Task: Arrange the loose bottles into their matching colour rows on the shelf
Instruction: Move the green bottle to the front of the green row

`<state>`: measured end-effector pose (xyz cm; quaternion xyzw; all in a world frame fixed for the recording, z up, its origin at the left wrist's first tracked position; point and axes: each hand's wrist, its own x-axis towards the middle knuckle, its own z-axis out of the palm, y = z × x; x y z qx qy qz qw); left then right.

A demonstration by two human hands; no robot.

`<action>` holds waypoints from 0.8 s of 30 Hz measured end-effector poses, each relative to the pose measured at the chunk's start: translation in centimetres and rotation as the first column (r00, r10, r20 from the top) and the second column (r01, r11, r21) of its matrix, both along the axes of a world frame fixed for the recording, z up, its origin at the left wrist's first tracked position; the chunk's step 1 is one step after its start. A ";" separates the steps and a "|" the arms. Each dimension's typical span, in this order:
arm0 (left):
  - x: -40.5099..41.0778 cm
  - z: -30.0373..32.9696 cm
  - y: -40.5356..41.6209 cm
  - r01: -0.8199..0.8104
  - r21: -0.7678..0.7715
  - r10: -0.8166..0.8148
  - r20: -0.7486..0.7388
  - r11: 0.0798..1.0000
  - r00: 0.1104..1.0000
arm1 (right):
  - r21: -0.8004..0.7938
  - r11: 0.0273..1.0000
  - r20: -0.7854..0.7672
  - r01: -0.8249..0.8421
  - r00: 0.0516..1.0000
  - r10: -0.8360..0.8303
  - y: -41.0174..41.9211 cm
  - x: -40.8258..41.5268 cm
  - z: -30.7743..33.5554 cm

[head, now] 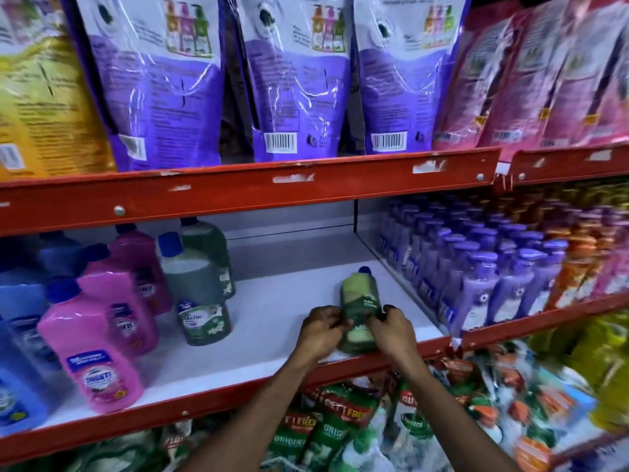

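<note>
On the white shelf [272, 308] one green bottle [361, 301] with a blue cap stands near the front edge, tilted a little and well apart from the other stock, and both hands are on it. The left hand [321, 330] wraps the bottle's left side low down, its fingers [335, 318] curled narrow and pressed against the label; the right hand [394, 327] mirrors it on the right side, fingers bent close around the bottle's edge, so the bottle is gripped between the two. To the left stand two more green bottles [200, 287], one behind the other in a row, both upright with blue caps. Beside them three pink bottles [102, 338] can be counted, running front to back, the nearest at the shelf's front lip. At the far left there are blue bottles [20, 338], at least two, though the frame edge cuts them off and the count is unsure. On the neighbouring shelf to the right sit many purple bottles [476, 267] in packed rows, too blurred to number. Above, three purple pouches [289, 80] stand on the upper red shelf edge [255, 185].
</note>
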<state>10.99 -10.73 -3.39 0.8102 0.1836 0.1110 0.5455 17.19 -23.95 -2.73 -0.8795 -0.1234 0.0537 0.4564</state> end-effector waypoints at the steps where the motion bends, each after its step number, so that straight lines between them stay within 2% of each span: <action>1: -0.4 0.1 0.1 -0.032 -0.091 0.035 0.040 0.995 0.999 | 0.073 0.997 -0.015 -0.003 1.000 0.005 0.1 -0.3 0.0; 3: -1.6 0.3 0.6 -0.073 -0.241 0.108 0.133 0.968 0.985 | 0.224 0.974 -0.031 -0.022 0.999 0.030 0.6 -1.4 0.1; 5: -3.5 1.2 1.3 -0.075 -0.316 0.149 0.218 0.946 0.964 | 0.376 0.925 -0.033 -0.058 0.997 0.076 1.5 -2.8 0.1; 7: -6.3 2.0 2.4 -0.071 -0.323 0.171 0.294 0.944 0.940 | 0.510 0.854 -0.026 -0.102 0.991 0.134 2.9 -4.8 0.0; 9: -9.3 2.3 3.7 -0.095 -0.280 0.196 0.359 0.955 0.912 | 0.570 0.809 0.012 -0.142 0.986 0.165 4.5 -7.2 0.2; 13: -14.8 1.9 7.0 -0.226 -0.208 0.296 0.426 0.952 0.855 | 0.593 0.763 0.107 -0.258 0.964 0.242 9.0 -11.9 0.7; 17: -17.7 0.9 10.4 -0.354 -0.153 0.385 0.437 0.923 0.813 | 0.566 0.760 0.187 -0.318 0.948 0.258 13.1 -15.2 1.0; 22: -19.1 -0.4 12.4 -0.433 -0.076 0.423 0.422 0.898 0.802 | 0.517 0.789 0.199 -0.333 0.943 0.268 15.9 -16.8 0.0; 24: -19.3 -0.7 12.8 -0.461 -0.002 0.419 0.417 0.888 0.806 | 0.496 0.790 0.231 -0.361 0.932 0.281 16.0 -16.9 -0.3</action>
